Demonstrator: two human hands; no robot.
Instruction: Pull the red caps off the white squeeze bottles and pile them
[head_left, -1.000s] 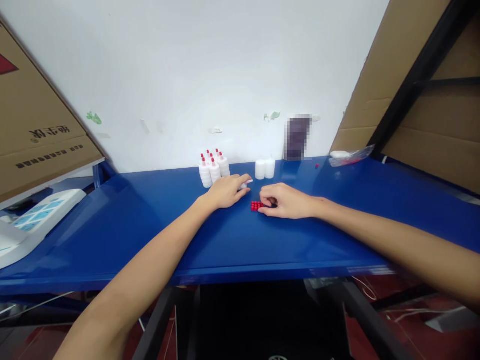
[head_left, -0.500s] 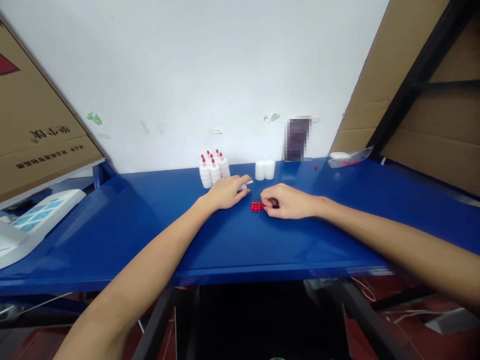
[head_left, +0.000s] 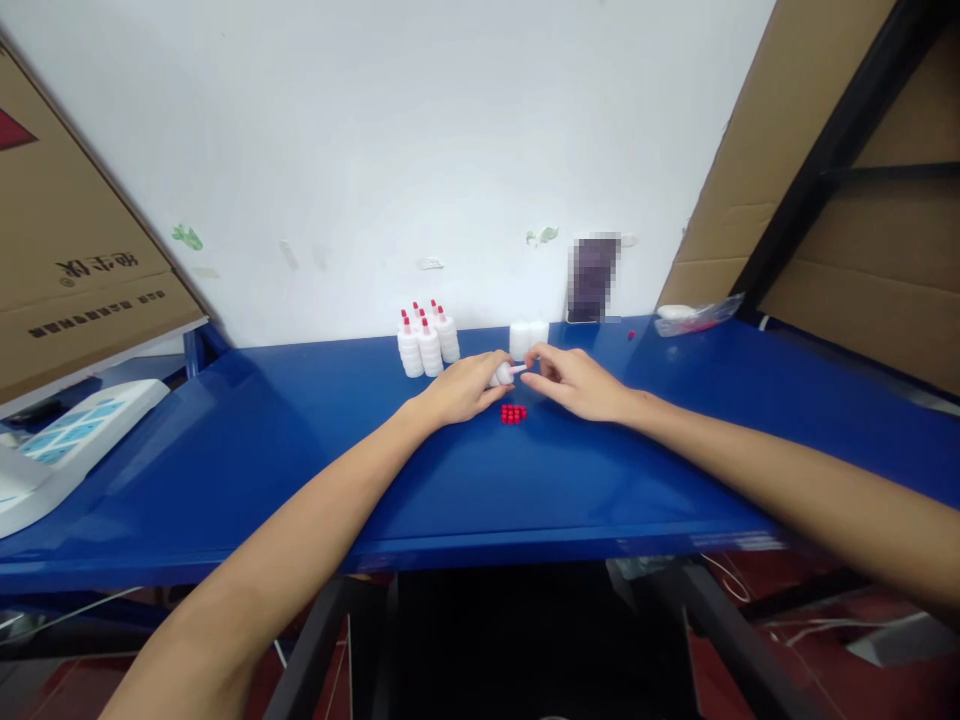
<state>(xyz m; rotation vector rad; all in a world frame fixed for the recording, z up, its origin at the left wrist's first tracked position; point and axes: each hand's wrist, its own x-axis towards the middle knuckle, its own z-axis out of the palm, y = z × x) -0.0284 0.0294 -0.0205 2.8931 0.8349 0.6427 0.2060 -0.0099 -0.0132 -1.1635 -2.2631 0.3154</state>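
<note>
My left hand (head_left: 469,388) is closed round a white squeeze bottle (head_left: 501,375), which lies tilted on its side with its narrow nozzle pointing right. At the nozzle's tip are the bent thumb and forefinger of my right hand (head_left: 574,385); whatever they pinch is too small to make out. Just below both hands, small red caps (head_left: 513,414) stand in a tight block on the blue table. Behind my left hand, several white bottles (head_left: 427,345) stand upright in a group, with red caps on their nozzles.
Two white bottles without visible nozzles (head_left: 528,338) stand behind my right hand. Farther right are a lone red cap (head_left: 631,335) and a clear plastic bag (head_left: 697,318). A white device (head_left: 82,440) sits at the left of the blue table (head_left: 300,480), against a white wall (head_left: 360,150).
My right hand has moved up from the red caps to the nozzle's tip. My left hand has shifted slightly right, bringing the bottle and its nozzle into clearer view.
</note>
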